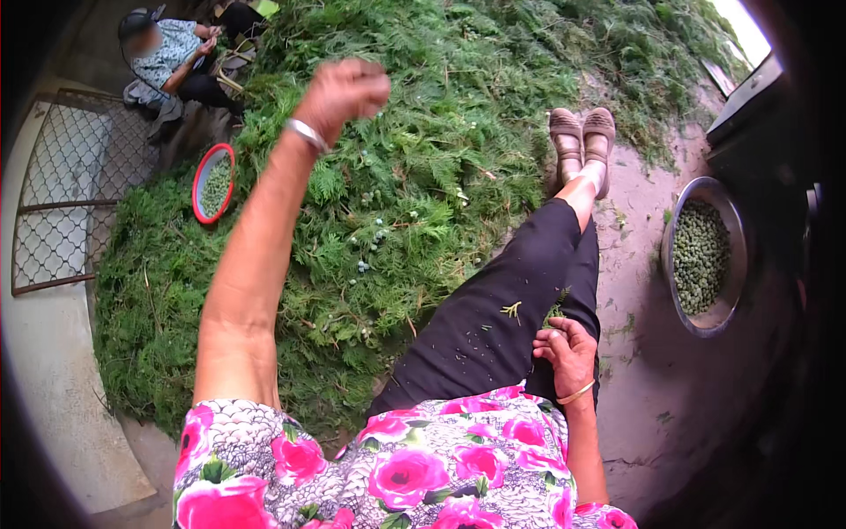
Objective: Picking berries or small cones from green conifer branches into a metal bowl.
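Note:
My left hand (347,96), blurred and curled with a silver bracelet at the wrist, is raised above a large heap of cut arborvitae branches (403,258). Whether anything is in its fingers is unclear. Small bluish-green cones (377,238) dot the foliage below that arm. My right hand (567,357) is at my thigh, fingers loosely bent, a yellowish bangle on the wrist. A green sprig (557,307) shows just beyond its fingertips; I cannot tell if it is gripped. Leaf scraps (511,309) lie on my dark trousers (482,330).
A metal basin (675,291) of green cones stands on the ground at right. A red-rimmed bowl (197,192) of cones sits at the heap's left. Another person (175,59) is seated at upper left. A metal lattice panel (66,192) is at far left.

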`<state>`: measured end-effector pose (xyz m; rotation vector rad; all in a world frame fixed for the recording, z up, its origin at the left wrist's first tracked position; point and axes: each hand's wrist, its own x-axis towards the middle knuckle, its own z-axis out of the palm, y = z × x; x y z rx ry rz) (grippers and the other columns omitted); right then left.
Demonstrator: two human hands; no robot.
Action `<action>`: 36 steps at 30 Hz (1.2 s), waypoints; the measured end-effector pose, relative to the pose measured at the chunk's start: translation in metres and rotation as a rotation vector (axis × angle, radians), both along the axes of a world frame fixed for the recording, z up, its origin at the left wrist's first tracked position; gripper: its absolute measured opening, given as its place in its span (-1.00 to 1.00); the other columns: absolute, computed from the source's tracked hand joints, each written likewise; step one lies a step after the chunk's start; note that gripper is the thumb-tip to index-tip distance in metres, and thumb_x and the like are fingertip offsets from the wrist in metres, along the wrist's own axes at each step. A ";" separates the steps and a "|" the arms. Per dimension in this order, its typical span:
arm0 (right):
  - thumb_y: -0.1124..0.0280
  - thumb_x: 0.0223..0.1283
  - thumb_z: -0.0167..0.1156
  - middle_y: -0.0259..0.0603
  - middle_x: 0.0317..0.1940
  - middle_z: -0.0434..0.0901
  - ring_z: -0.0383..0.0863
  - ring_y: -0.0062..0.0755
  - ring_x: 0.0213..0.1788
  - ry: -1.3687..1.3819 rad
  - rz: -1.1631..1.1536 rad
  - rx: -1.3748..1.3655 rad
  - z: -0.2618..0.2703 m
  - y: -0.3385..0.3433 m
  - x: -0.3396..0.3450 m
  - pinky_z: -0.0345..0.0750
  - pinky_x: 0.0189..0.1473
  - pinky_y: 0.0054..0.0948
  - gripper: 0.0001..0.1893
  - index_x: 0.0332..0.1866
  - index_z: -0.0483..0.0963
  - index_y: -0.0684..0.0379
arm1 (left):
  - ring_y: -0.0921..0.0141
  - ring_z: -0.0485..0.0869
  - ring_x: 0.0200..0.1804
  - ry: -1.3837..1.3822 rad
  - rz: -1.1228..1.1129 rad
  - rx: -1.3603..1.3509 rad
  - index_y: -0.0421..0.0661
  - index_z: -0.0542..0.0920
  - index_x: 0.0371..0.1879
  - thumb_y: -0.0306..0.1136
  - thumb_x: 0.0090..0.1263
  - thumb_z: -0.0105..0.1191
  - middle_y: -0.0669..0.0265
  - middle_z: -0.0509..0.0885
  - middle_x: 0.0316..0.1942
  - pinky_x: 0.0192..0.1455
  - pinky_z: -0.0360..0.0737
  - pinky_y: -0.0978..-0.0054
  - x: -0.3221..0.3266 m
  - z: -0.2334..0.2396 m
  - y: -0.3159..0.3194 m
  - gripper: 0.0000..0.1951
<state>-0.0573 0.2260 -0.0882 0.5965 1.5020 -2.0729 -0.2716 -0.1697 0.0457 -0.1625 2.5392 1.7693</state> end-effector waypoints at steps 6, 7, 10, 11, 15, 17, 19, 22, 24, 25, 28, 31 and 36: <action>0.59 0.25 0.01 -0.13 -0.36 0.57 0.59 -0.48 -0.39 -0.048 0.034 0.035 0.005 -0.003 -0.005 0.61 -0.29 -0.55 -0.75 0.01 0.35 0.45 | 0.24 0.68 -0.09 -0.364 0.121 -0.422 -0.27 0.59 -0.02 -0.35 0.03 0.30 0.04 0.68 -0.11 -0.01 0.60 0.39 0.125 -0.199 -0.050 -0.52; 0.59 0.25 0.00 -0.14 -0.37 0.56 0.58 -0.49 -0.40 -0.056 0.027 0.036 0.005 -0.003 -0.005 0.61 -0.30 -0.55 -0.76 0.00 0.35 0.45 | 0.17 0.66 -0.03 -0.304 0.072 -0.517 -0.28 0.56 0.01 -0.35 0.04 0.27 0.02 0.67 -0.10 0.09 0.56 0.37 0.137 -0.219 -0.048 -0.50; 0.60 0.25 0.00 -0.14 -0.38 0.56 0.58 -0.48 -0.40 -0.079 0.013 0.054 0.007 -0.008 -0.007 0.61 -0.31 -0.54 -0.76 -0.01 0.35 0.45 | 0.07 0.42 0.25 -0.397 -0.112 -0.821 -0.23 0.28 0.27 -0.46 0.14 0.13 -0.02 0.42 0.23 0.32 0.36 0.26 0.153 -0.274 -0.038 -0.36; 0.60 0.25 0.00 -0.14 -0.38 0.56 0.58 -0.48 -0.40 -0.088 0.012 0.052 0.007 -0.009 -0.007 0.61 -0.31 -0.54 -0.76 0.00 0.35 0.45 | 0.12 0.31 0.34 -0.442 -0.139 -0.896 -0.13 0.18 0.34 -0.48 0.14 0.12 0.01 0.29 0.32 0.33 0.32 0.15 0.160 -0.287 -0.034 -0.29; 0.61 0.25 0.01 -0.14 -0.38 0.56 0.59 -0.47 -0.40 -0.099 -0.008 0.019 0.007 -0.013 -0.007 0.62 -0.31 -0.53 -0.77 -0.01 0.36 0.44 | 0.11 0.37 0.26 -0.525 -0.118 -0.951 0.08 0.26 0.30 -0.49 0.12 0.12 0.04 0.38 0.22 0.23 0.39 0.07 0.172 -0.292 -0.016 -0.32; 0.61 0.25 0.01 -0.14 -0.38 0.56 0.59 -0.47 -0.40 -0.096 -0.010 0.033 0.008 -0.012 -0.006 0.62 -0.31 -0.53 -0.77 -0.01 0.36 0.44 | 0.07 0.48 0.16 -0.535 -0.090 -1.015 0.12 0.36 0.23 -0.49 0.10 0.13 0.06 0.50 0.11 0.15 0.45 0.07 0.178 -0.285 -0.008 -0.38; 0.60 0.25 0.01 -0.14 -0.38 0.56 0.59 -0.46 -0.40 -0.080 -0.005 0.034 0.008 -0.013 -0.008 0.62 -0.31 -0.53 -0.77 -0.01 0.36 0.44 | 0.03 0.62 -0.12 -0.598 -0.024 -0.982 0.06 0.54 -0.01 -0.47 0.04 0.17 0.13 0.67 -0.23 -0.06 0.56 0.08 0.181 -0.278 -0.004 -0.55; 0.60 0.25 0.01 -0.13 -0.38 0.56 0.59 -0.47 -0.41 -0.057 -0.001 0.050 0.010 -0.014 -0.008 0.62 -0.31 -0.53 -0.77 -0.01 0.36 0.44 | 0.06 0.66 -0.29 -0.411 0.150 -0.895 -0.01 0.64 -0.28 -0.41 -0.04 0.22 0.17 0.69 -0.41 -0.21 0.59 0.16 0.207 -0.257 -0.006 -0.73; 0.59 0.26 0.01 -0.12 -0.37 0.57 0.60 -0.45 -0.40 -0.042 0.031 0.058 0.013 -0.015 -0.009 0.62 -0.30 -0.53 -0.76 0.00 0.36 0.44 | 0.22 0.68 -0.35 -0.366 0.285 -0.729 -0.07 0.66 -0.35 -0.35 -0.11 0.29 0.10 0.68 -0.40 -0.26 0.60 0.33 0.219 -0.237 -0.021 -0.73; 0.59 0.26 0.01 -0.12 -0.37 0.57 0.60 -0.45 -0.40 -0.019 0.039 0.050 0.014 -0.016 -0.008 0.62 -0.30 -0.53 -0.76 0.00 0.36 0.44 | 0.37 0.64 -0.46 -0.291 0.318 -0.629 -0.14 0.65 -0.36 -0.43 -0.09 0.28 0.22 0.68 -0.49 -0.36 0.57 0.44 0.227 -0.238 -0.036 -0.75; 0.58 0.26 0.02 -0.08 -0.34 0.59 0.62 -0.40 -0.37 0.042 0.066 0.042 0.015 -0.014 -0.001 0.62 -0.29 -0.51 -0.76 0.00 0.36 0.43 | 0.50 0.56 -0.54 -0.187 0.579 -0.174 -0.24 0.62 -0.40 -0.57 -0.01 0.23 0.36 0.62 -0.57 -0.49 0.48 0.56 0.246 -0.213 -0.059 -0.84; 0.58 0.25 0.03 -0.06 -0.33 0.59 0.63 -0.37 -0.36 0.131 0.082 0.020 0.012 -0.007 0.014 0.62 -0.28 -0.52 -0.76 -0.01 0.36 0.44 | 0.63 0.38 -0.74 -0.221 0.810 0.343 -0.18 0.57 -0.42 -0.57 0.08 0.22 0.40 0.53 -0.64 -0.79 0.15 0.70 0.259 -0.129 -0.047 -0.88; 0.60 0.20 0.04 -0.02 -0.37 0.60 0.63 -0.37 -0.40 0.209 0.211 0.124 0.031 -0.005 0.029 0.61 -0.36 -0.52 -0.75 -0.04 0.38 0.48 | 0.56 0.36 -0.74 -0.167 0.956 0.782 -0.03 0.52 -0.45 -0.47 0.16 0.23 0.42 0.51 -0.63 -0.78 0.18 0.63 0.286 -0.079 -0.049 -0.87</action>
